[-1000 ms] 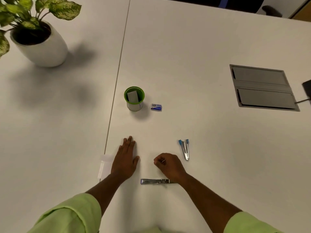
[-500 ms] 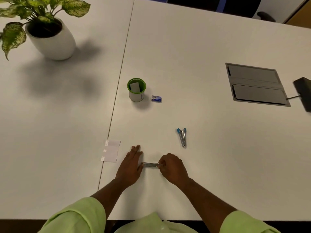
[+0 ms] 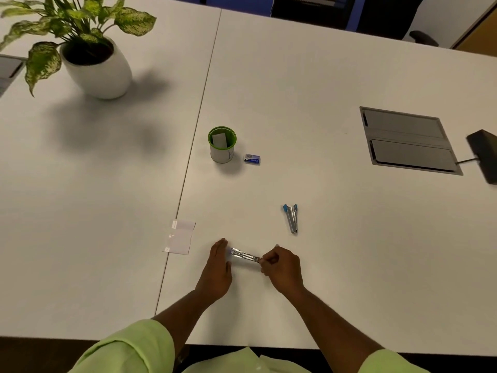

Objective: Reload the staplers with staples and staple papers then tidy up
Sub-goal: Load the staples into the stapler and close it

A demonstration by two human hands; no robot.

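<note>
An opened silver stapler (image 3: 244, 256) lies on the white table (image 3: 336, 238) between my hands. My left hand (image 3: 217, 269) has its fingers straight and touches the stapler's left end. My right hand (image 3: 281, 265) is curled and pinches the stapler's right end. A second stapler with blue tips (image 3: 291, 218) lies apart, up and to the right. A small blue staple box (image 3: 252, 159) sits beside a green-rimmed cup (image 3: 222, 154) that holds a paper slip. Stapled white paper slips (image 3: 179, 237) lie to the left of my left hand.
A potted plant (image 3: 98, 71) stands at the far left. A grey cable hatch (image 3: 406, 140) is set into the table at the right, with a black object (image 3: 484, 154) beside it. The table's front edge runs just below my forearms.
The silver stapler went from lying near the table's edge to between my hands. My left hand left the table top and came to its left end; my right hand took its right end.
</note>
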